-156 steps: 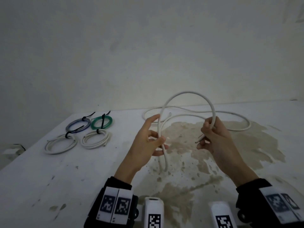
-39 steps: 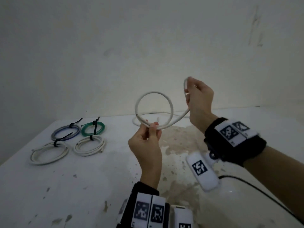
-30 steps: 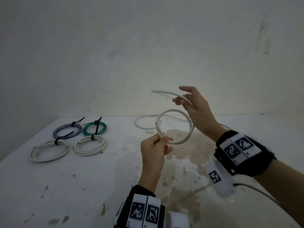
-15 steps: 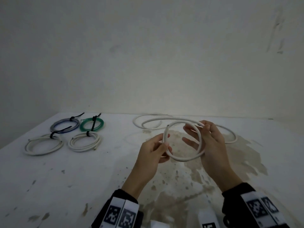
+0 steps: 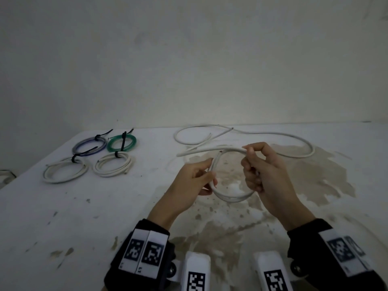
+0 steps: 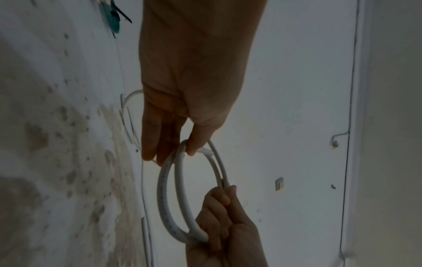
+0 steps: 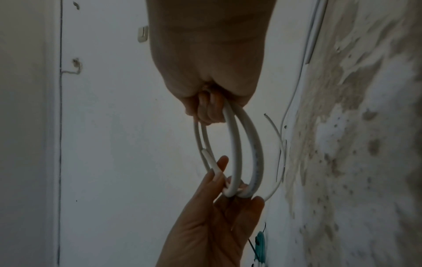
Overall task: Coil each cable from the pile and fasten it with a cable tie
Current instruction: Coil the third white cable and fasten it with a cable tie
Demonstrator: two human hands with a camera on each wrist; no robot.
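A white cable coil [image 5: 231, 197] of two turns hangs upright between my hands, above the stained table [image 5: 63, 217]. My left hand [image 5: 206, 175] pinches the coil's left side between thumb and fingers, as the left wrist view shows on the coil [image 6: 180, 198]. My right hand [image 5: 252, 164] grips the right side with curled fingers, both turns running through it in the right wrist view [image 7: 235, 153]. A free cable end [image 5: 189, 152] sticks out to the left past the top of the coil.
Several tied coils lie at the left: blue [image 5: 89, 144], green [image 5: 121, 142], and two white ones [image 5: 65, 172] [image 5: 113, 166], each with a black tie. Loose white cables [image 5: 304, 148] sprawl along the back by the wall.
My right hand has swung the cable round and down into a second turn and now grips it. Both hands have dropped lower, closer to the table.
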